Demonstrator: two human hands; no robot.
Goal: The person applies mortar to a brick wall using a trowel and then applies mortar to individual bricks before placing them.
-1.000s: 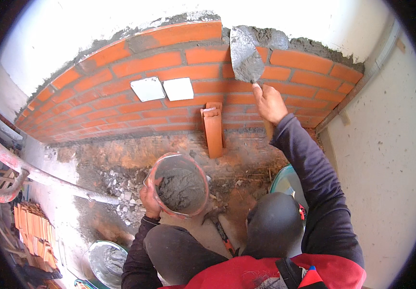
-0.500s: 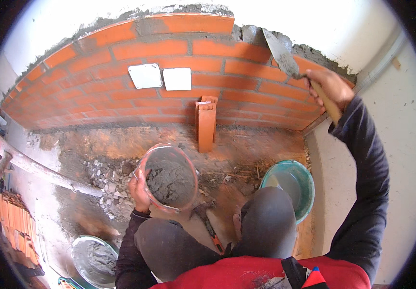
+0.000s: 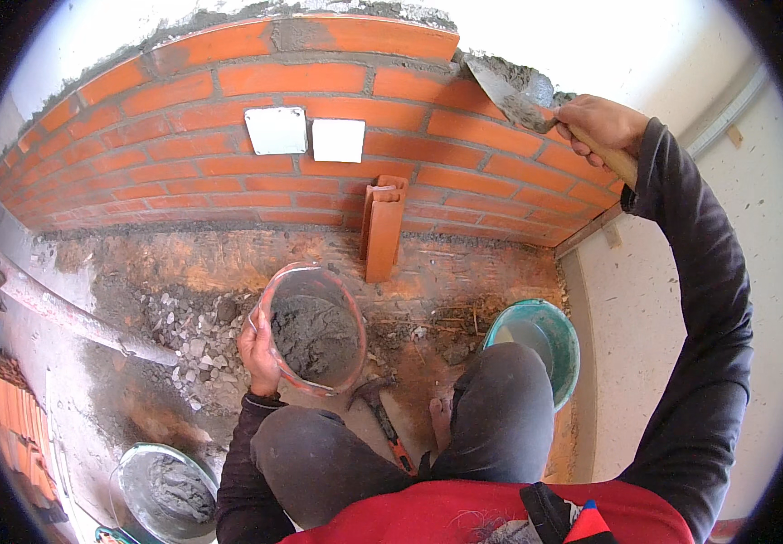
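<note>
- Right hand (image 3: 604,127) has its fingers wrapped closely around the wooden handle of a trowel (image 3: 498,91), blade at the mortar bed (image 3: 529,76) atop the brick wall (image 3: 291,82); contact is unclear
- Left hand (image 3: 260,355) curls its fingers against the left side of a reddish bucket (image 3: 326,288) holding wet mortar (image 3: 314,337)
- Step in hand looks like spreading mortar
- Next move seems to call for a shallow, steady blade along the ledge
</note>
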